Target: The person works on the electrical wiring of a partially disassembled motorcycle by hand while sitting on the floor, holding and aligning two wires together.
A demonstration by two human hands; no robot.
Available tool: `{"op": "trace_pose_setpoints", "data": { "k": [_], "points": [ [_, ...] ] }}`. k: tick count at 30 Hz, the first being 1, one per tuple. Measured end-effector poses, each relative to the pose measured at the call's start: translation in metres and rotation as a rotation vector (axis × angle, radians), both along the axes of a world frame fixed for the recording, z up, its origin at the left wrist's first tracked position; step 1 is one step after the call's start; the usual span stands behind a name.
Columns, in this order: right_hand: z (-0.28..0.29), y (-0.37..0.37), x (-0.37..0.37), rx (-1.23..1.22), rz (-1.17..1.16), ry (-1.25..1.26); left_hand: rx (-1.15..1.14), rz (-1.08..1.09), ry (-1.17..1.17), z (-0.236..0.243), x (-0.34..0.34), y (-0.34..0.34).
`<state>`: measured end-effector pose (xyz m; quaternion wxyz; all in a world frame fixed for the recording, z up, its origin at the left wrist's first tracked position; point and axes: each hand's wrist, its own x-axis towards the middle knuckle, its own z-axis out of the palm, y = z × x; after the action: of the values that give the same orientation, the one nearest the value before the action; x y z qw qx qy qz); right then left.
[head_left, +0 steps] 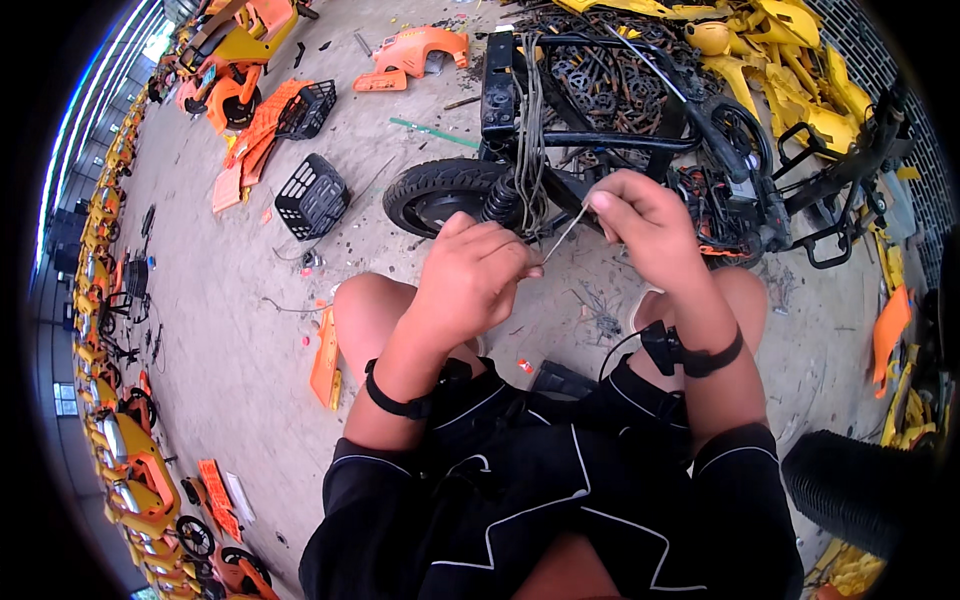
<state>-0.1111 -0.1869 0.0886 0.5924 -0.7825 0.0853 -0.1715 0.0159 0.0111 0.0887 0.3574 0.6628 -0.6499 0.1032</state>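
A thin pale cord or wire runs slantwise between my two hands. My left hand is closed round its lower end. Its upper end is pinched between thumb and finger of my right hand. Just beyond my hands lies the stripped black frame of a scooter or e-bike, with a black-tyred wheel and a coil spring shock absorber. Over the frame hangs a bundle of long grey cords or wires; my hands partly hide its lower end. Whether the held strand belongs to that bundle I cannot tell.
Behind the frame lies a heap of rusty metal parts, with yellow plastic panels beside it. Black baskets and orange panels lie on the concrete floor. Yellow scooters line the left. A ribbed black object stands at right.
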Motion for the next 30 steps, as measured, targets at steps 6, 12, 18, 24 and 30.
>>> {"op": "trace_pose_setpoints", "data": {
  "k": [6,12,18,24,30],
  "points": [
    [0.018,0.012,-0.009,-0.372,0.576,0.026,-0.032,0.17,-0.043,-0.008,0.008,0.002],
    [-0.003,-0.003,0.0,0.117,-0.043,0.074,-0.033,0.057,0.012,0.005,-0.003,0.001],
    [0.026,0.018,-0.016,-0.117,0.411,-0.019,-0.05,0.159,-0.034,-0.007,0.011,0.003],
    [-0.007,0.0,0.0,-0.235,0.099,0.075,-0.046,0.135,0.004,0.003,0.0,0.006],
    [0.022,0.014,-0.016,0.071,0.403,-0.036,-0.036,0.196,-0.023,-0.005,0.01,0.008]
  ]
}}
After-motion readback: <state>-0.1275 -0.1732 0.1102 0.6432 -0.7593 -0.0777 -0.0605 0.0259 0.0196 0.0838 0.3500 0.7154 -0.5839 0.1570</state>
